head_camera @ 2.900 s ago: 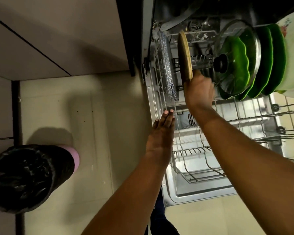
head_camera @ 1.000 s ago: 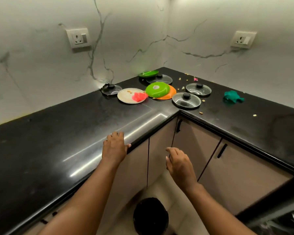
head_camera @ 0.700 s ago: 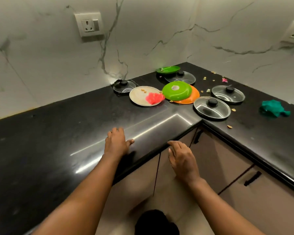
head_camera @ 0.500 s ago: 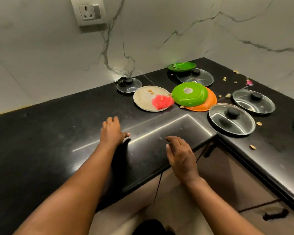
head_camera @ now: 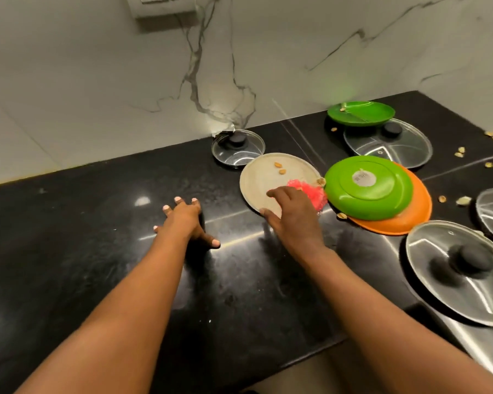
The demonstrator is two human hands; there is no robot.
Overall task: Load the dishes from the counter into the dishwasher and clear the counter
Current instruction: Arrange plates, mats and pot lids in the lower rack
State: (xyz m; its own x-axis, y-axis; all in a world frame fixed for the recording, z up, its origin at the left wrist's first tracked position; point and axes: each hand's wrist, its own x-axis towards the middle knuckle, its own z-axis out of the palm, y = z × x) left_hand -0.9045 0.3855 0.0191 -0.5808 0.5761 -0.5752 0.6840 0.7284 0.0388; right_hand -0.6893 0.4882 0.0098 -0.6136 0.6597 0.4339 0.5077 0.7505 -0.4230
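The beige plate (head_camera: 264, 177) lies flat on the black counter (head_camera: 103, 251), and everything else sits around it. The right hand (head_camera: 292, 216) is on its near edge: the thumb reaches under or against the rim and the fingers lie over the top, but whether they have closed on the rim cannot be told. A crumpled pink scrap (head_camera: 313, 191) lies on the plate just beyond that hand, and a few nut bits (head_camera: 279, 167) lie on its far half. To the left of the plate, well apart from it, the left hand (head_camera: 182, 220) rests flat on the counter with fingers spread, holding nothing. Behind the plate, touching its far rim, is a small glass lid (head_camera: 238, 147). Just right of the plate an upturned green plate (head_camera: 367, 187) rests on an orange plate (head_camera: 404, 220). Farther back and right, another green plate (head_camera: 360, 112) overlaps a large glass lid (head_camera: 387, 147). To the near right lies a steel lid (head_camera: 457, 271) with a black knob.
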